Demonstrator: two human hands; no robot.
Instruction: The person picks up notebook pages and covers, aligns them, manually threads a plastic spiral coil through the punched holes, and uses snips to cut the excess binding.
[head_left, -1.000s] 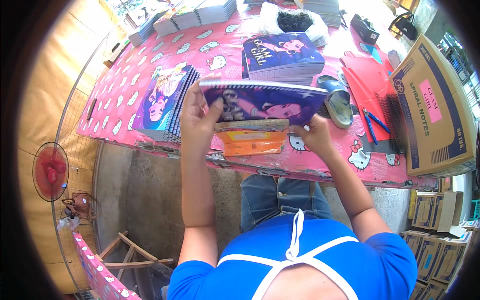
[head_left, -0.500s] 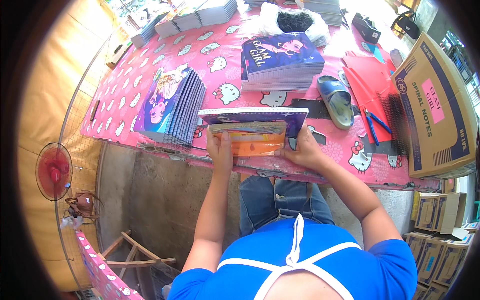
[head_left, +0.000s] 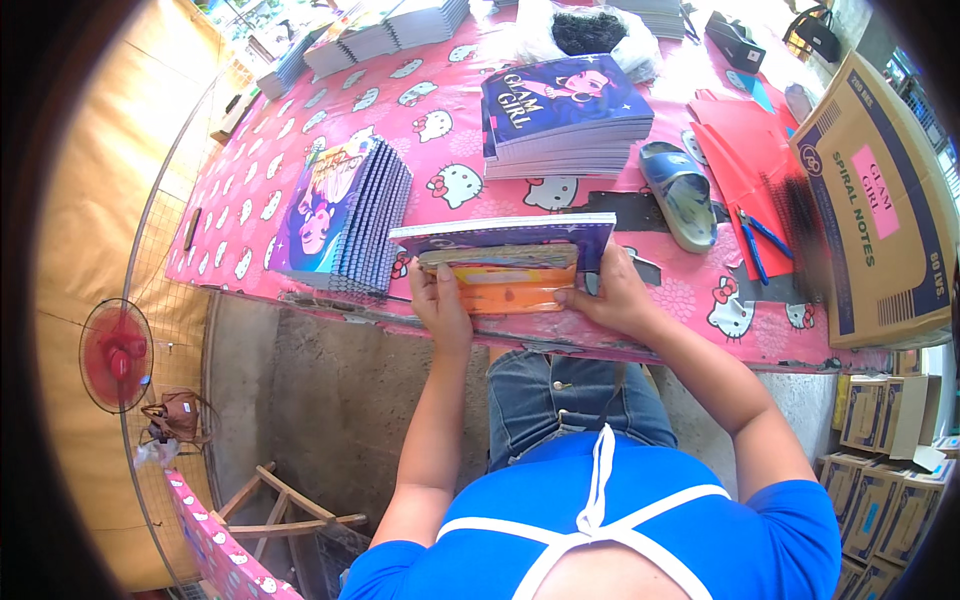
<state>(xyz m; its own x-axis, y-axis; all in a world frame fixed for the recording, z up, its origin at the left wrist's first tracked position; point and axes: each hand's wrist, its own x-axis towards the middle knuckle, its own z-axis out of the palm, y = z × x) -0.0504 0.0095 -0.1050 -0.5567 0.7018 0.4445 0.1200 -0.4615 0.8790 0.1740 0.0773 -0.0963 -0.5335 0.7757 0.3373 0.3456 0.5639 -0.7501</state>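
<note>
At the near table edge, a purple-covered notebook (head_left: 505, 232) stands tilted with its white page edge upward. Against its near face sits an orange block (head_left: 515, 290) that looks wrapped in clear tape. My left hand (head_left: 440, 305) is closed around the left end of both, thumb on the block. On the right end, my right hand (head_left: 615, 295) grips them too, its thumb on the block and its fingers partly hidden behind the notebook. Spiral notebooks (head_left: 345, 210) are stacked to the left. Beyond my hands lies a pile of unbound notebooks (head_left: 565, 110).
Right of the piles are a slipper (head_left: 680, 195), red sheets (head_left: 735, 150), blue-handled pliers (head_left: 755, 245) and black spiral coils (head_left: 795, 225). A large carton (head_left: 870, 210) stands at the table's right end. A bag of black coils (head_left: 588, 35) sits farther back.
The view has shifted slightly. Both hands keep their hold on the notebook and the orange block, with almost no movement.
</note>
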